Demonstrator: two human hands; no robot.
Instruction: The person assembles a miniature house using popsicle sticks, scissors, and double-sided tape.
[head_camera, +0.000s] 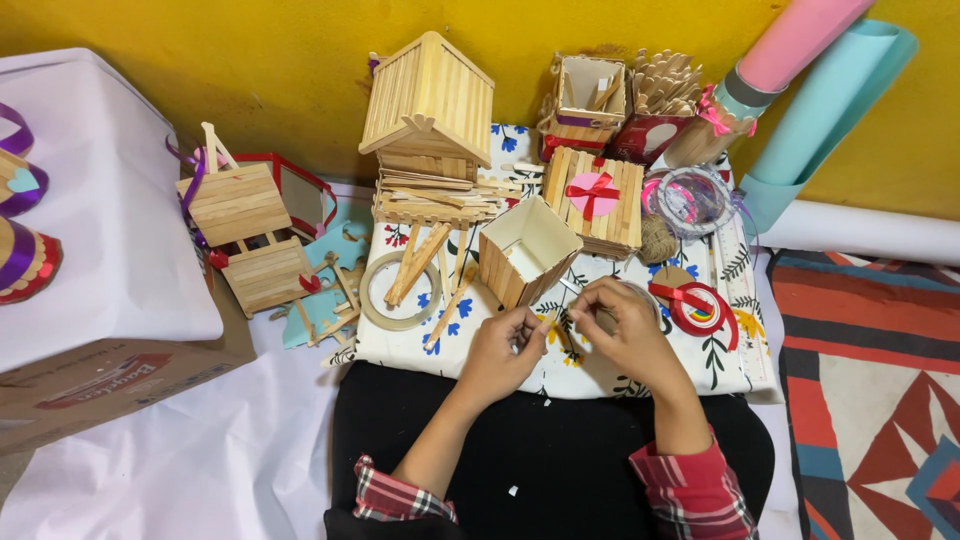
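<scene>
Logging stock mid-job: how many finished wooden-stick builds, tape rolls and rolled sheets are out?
Wooden-stick house: 1
Open wooden-stick boxes: 2
Flat wooden-stick panel with red bow: 1
Tape rolls: 2
Rolled pink and teal sheets: 2
Total: 8

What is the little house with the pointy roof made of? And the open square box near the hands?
The little pitched-roof house looks built from pale, unpainted flat wooden craft sticks; parallel slat lines show. The open square box has the same stick walls outside, with a smooth cream lining, probably card.
</scene>
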